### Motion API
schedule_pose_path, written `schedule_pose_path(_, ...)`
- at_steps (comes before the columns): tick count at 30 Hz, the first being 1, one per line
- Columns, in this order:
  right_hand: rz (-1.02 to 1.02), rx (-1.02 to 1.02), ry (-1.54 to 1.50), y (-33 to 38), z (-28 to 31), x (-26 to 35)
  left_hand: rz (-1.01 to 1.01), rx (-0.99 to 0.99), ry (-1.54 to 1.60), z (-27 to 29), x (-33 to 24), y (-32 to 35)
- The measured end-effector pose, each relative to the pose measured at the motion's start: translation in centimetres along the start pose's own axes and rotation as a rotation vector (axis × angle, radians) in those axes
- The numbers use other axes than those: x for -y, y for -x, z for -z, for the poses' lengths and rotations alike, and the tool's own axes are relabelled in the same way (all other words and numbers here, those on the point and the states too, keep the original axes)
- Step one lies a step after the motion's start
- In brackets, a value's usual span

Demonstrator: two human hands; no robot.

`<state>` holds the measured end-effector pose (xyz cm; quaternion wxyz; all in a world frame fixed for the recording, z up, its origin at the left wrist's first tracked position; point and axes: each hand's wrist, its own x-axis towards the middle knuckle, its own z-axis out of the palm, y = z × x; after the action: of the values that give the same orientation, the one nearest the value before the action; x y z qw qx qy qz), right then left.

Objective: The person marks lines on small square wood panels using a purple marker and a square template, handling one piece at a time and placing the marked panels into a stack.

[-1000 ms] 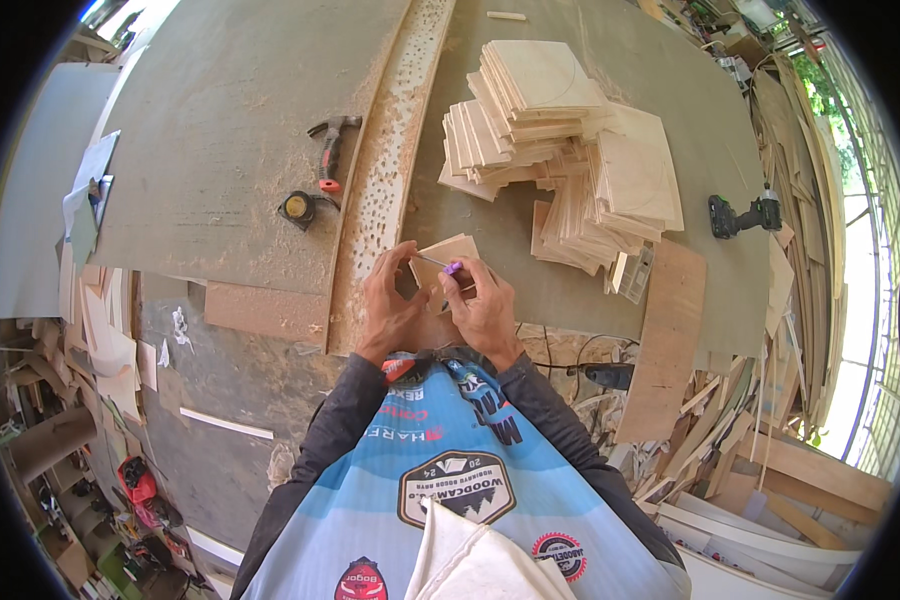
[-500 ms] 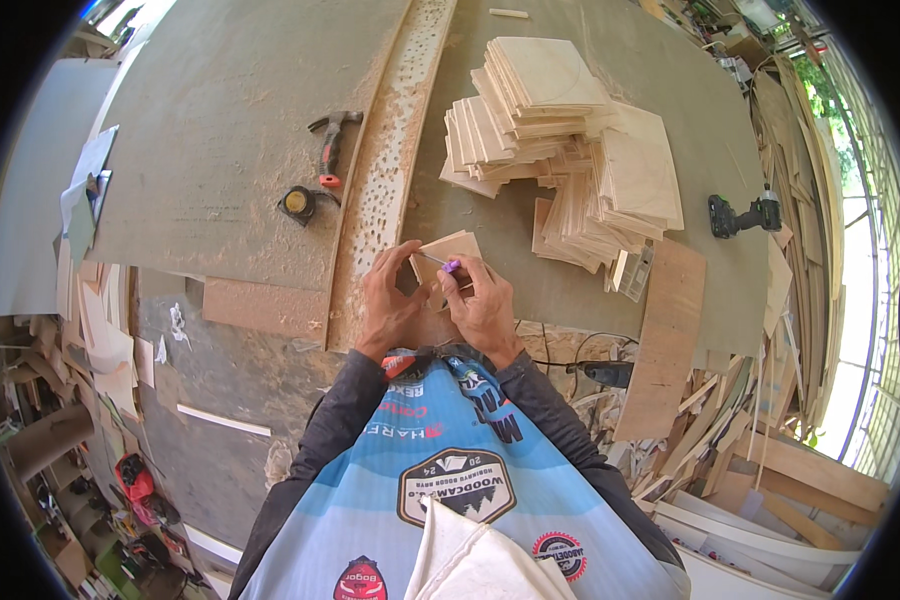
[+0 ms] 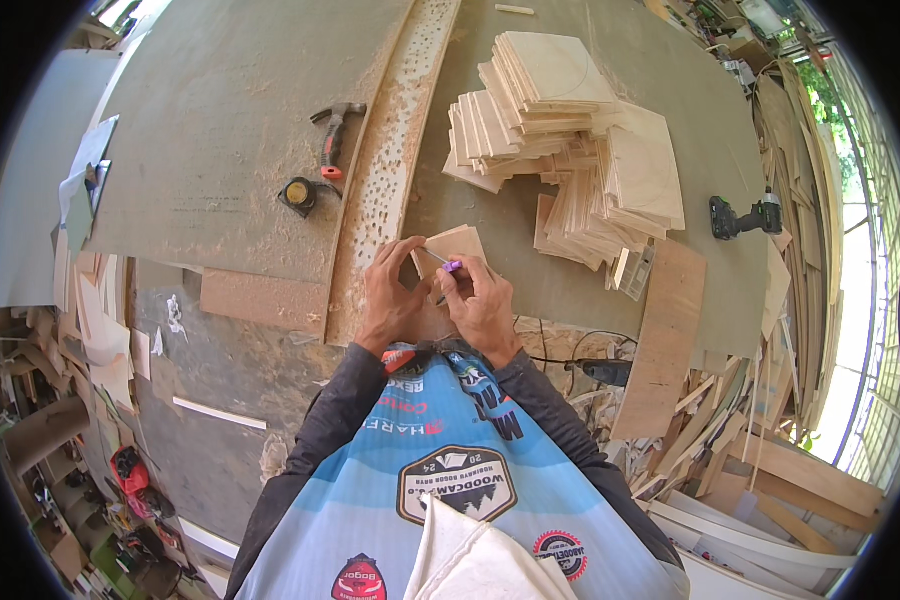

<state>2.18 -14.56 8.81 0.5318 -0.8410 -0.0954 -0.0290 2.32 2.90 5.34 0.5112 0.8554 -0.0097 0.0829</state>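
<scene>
Over the near edge of the workbench (image 3: 560, 305), my right hand (image 3: 483, 305) pinches a small tool with a purple handle (image 3: 452, 266) between thumb and fingers. Its thin metal shaft (image 3: 434, 257) points up and left toward my left fingertips. My left hand (image 3: 390, 292) is curled, its thumb close to my right thumb. What its fingers grip is hidden. A small square plywood piece (image 3: 457, 242) shows between and behind my hands, partly covered by them. Beyond, stacks of similar thin plywood squares (image 3: 555, 70) lean in a curve on the bench.
A claw hammer (image 3: 334, 140) and tape measure (image 3: 298, 196) lie left of a perforated, sawdust-covered strip (image 3: 375, 190). A cordless drill (image 3: 745, 214) rests at right, near a long plywood strip (image 3: 660, 340). A corded black power tool (image 3: 606, 372) sits at the near edge. Wood offcuts (image 3: 700, 440) crowd the right.
The view has shifted slightly. My hands keep nearly the same pose around the purple-handled tool, and the stacks and tools on the bench stay in place.
</scene>
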Motion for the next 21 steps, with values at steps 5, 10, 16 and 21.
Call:
schedule_pose_path(5, 0.002, 0.003, -0.002, 0.12, -0.03, 0.05, 0.006, 0.009, -0.011, -0.02, 0.05, 0.09)
schedule_pose_path(10, 0.006, -0.007, 0.015, 0.23, -0.19, -0.1, 0.01, 0.016, -0.021, 0.01, -0.12, 0.11)
schedule_pose_path(16, 0.087, -0.013, 0.056, 0.27, -0.49, 0.1, -0.012, 0.005, -0.02, -0.09, -0.12, 0.05)
schedule_pose_path(21, 0.192, 0.026, 0.131, -0.09, -0.2, -0.08, -0.01, 0.0, -0.016, -0.05, -0.12, 0.19)
